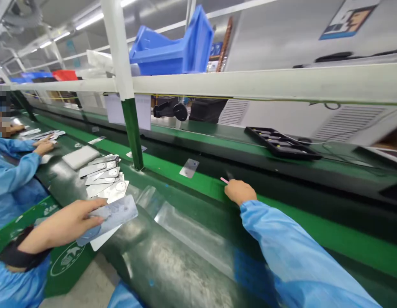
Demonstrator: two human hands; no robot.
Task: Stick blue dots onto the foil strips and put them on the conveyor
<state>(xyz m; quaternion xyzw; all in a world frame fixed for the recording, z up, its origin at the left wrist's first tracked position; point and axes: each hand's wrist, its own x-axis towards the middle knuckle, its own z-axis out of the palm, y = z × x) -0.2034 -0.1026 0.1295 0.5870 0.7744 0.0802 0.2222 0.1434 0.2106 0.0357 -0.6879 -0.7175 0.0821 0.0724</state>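
My left hand (68, 224) pinches a flat bluish-grey phone back panel (119, 211) between thumb and fingers. A whiter panel (105, 237) shows beneath it; whether I grip that one too is hard to see. Just beyond lies an overlapping pile of silvery phone back panels (104, 173) on the green tabletop. Out to the right, my right hand (240, 192) is closed around a thin pink stick-like piece (224, 180), its other end hidden in my fingers. That hand hovers at the edge of the green strip, right of a single phone back panel (189, 168) lying there.
A white slab-like block (80, 157) sits behind the pile. One green-and-white post (130, 128) rises from the bench, under a long white rail (265, 83). Blue bins (172, 53) stand above. A black tray (281, 143) lies far right. At left, a co-worker's hands (43, 145) handle panels.
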